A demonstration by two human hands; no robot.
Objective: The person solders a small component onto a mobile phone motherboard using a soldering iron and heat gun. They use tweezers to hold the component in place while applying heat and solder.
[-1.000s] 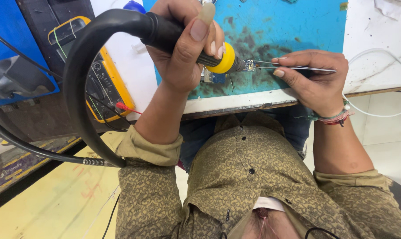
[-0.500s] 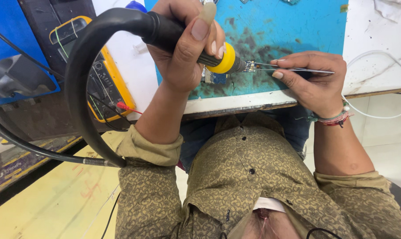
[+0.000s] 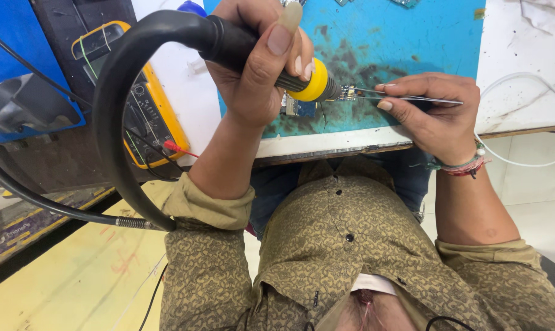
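My left hand grips a black tool handle with a yellow collar. A thick black hose loops from the handle down to the left. The tool's metal tip points right, at a small component held over a little circuit board on the blue work mat. My right hand pinches thin metal tweezers, whose tips meet the tool's tip. A beaded bracelet circles my right wrist.
A yellow multimeter with a red probe lead lies left of the mat, beside a blue case. A white cable curls over the white table at right. The table's front edge runs just above my lap.
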